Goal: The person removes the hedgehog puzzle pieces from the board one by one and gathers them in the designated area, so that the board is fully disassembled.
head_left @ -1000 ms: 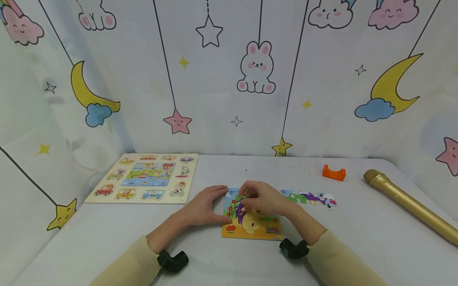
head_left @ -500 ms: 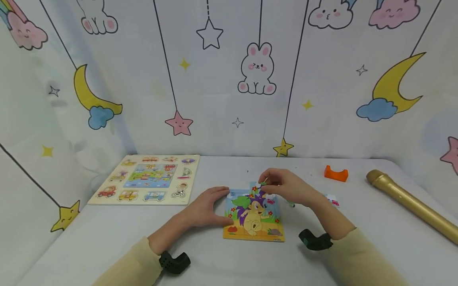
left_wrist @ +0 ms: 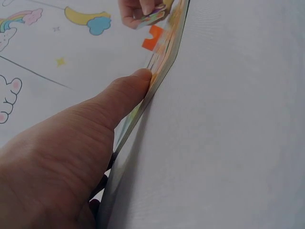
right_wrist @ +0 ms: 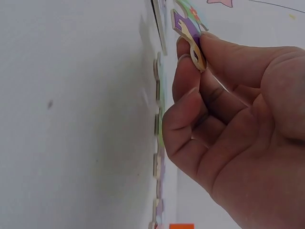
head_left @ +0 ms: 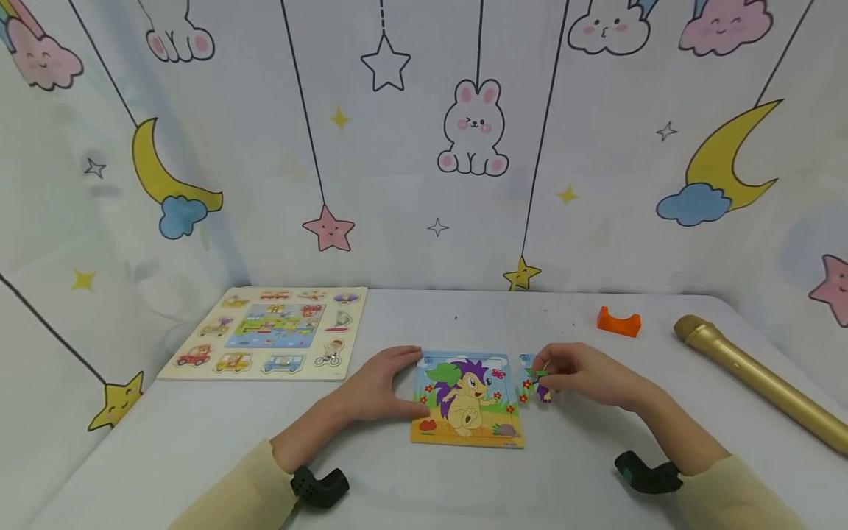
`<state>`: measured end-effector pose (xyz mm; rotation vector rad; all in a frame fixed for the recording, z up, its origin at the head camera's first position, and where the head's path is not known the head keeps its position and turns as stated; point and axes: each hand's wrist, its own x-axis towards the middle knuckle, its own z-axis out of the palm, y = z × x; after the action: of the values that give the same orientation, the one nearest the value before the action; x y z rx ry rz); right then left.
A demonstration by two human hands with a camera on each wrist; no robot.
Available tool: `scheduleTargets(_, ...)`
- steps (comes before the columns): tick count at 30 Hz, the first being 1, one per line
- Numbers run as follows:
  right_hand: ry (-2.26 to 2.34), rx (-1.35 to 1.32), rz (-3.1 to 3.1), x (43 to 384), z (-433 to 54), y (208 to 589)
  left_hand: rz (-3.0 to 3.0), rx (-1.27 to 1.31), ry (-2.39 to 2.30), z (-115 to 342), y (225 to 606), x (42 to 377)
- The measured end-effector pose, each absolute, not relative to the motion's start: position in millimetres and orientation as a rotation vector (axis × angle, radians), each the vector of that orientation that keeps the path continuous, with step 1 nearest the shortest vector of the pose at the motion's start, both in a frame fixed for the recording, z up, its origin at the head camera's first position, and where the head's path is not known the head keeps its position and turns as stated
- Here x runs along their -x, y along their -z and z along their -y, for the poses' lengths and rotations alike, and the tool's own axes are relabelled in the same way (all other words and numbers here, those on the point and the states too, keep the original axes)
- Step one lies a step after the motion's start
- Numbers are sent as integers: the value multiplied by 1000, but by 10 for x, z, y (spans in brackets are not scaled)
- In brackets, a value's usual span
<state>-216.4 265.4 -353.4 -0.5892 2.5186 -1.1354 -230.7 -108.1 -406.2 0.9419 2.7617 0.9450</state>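
Note:
A square puzzle board (head_left: 467, 436) with a purple-spined hedgehog picture lies flat on the white table. My left hand (head_left: 377, 386) rests at its left side, thumb on the left edge and fingertips at the top left corner. In the left wrist view the thumb (left_wrist: 128, 93) lies on the board's face by its edge. Right of the board, my right hand (head_left: 583, 375) pinches a puzzle piece (head_left: 545, 393) with purple on it between thumb and fingers. The right wrist view shows the held puzzle piece (right_wrist: 190, 33) raised and tilted, with purple, yellow and green print.
A larger cream puzzle board (head_left: 261, 368) with vehicle pictures lies at the back left. An orange holder (head_left: 619, 322) and a gold microphone (head_left: 755, 375) lie at the right. Below the right hand, a row of puzzle pieces (right_wrist: 158, 129) lies on the table. A patterned curtain (head_left: 397, 162) hangs behind.
My right hand has moved right, from over the hedgehog board to the table beside it, carrying puzzle pieces. The hedgehog picture is now uncovered. My left hand has stayed at the board's left edge.

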Motion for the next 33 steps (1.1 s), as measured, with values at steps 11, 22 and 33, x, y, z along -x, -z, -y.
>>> scheduleTargets(11, 1090, 610, -2513, 2139, -2721, 3563, -2763, -923, -950, 1100, 4060, 2293)
scheduleTargets(22, 986, 622, -2632, 2120, -2736, 3637, -2769, -954, -929, 1089, 4055, 2307)
scheduleTargets(33, 905, 555, -2705, 2107, -2714, 3606, -2765, -949, -940, 1095, 4056, 2306)
